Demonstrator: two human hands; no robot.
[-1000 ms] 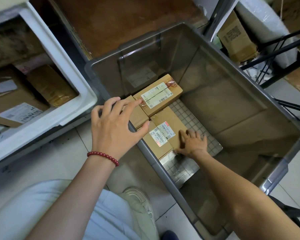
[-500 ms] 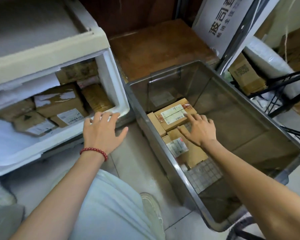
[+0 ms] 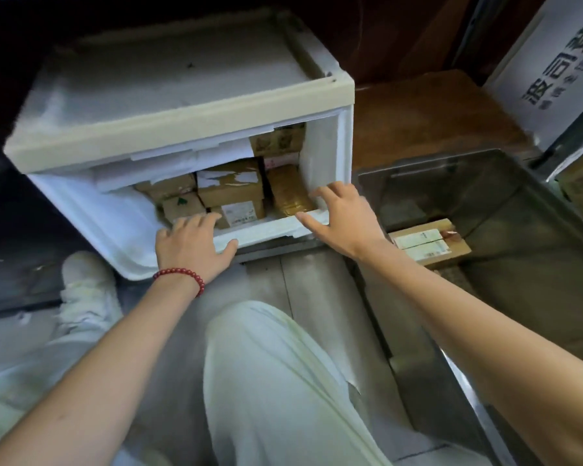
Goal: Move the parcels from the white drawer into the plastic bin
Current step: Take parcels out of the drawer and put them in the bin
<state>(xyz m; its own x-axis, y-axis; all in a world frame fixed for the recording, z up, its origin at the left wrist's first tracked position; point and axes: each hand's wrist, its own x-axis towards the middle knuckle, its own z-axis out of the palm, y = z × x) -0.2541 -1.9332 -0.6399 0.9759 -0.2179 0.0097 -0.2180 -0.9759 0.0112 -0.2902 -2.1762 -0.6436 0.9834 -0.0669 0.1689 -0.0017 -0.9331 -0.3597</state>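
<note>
Left hand (image 3: 191,245): fingers straight and spread, laid over the front lip of the white plastic drawer (image 3: 323,156), thumb against the lip's outer face. It holds nothing. Its fingertips lie just beside a small brown cardboard parcel with a white printed label (image 3: 239,212).

Right hand (image 3: 345,218): fingers released and splayed over the drawer's right front corner, thumb along the lip, grasping nothing. Its fingertips are just beside a yellowish tape-wrapped parcel (image 3: 288,193); contact cannot be confirmed.

Further parcels remain in the drawer: a larger brown box with a torn white label (image 3: 229,185) sits behind the small labelled one, and a small box with a green mark (image 3: 182,206) is to its left.

White sheets (image 3: 182,159) overlie the rear parcels, and the lower ones are covered by those above. Label print is unreadable.

The translucent grey plastic bin (image 3: 451,155) stands just right of the drawer. A cardboard box with two white labels (image 3: 428,243) lies inside, partly hidden by the right forearm and the bin wall.

A red bead bracelet (image 3: 179,275) circles the left wrist. Pale trousers (image 3: 266,364) and a white shoe (image 3: 85,274) occupy the foreground. A white sign with dark characters (image 3: 549,68) leans behind the bin.
</note>
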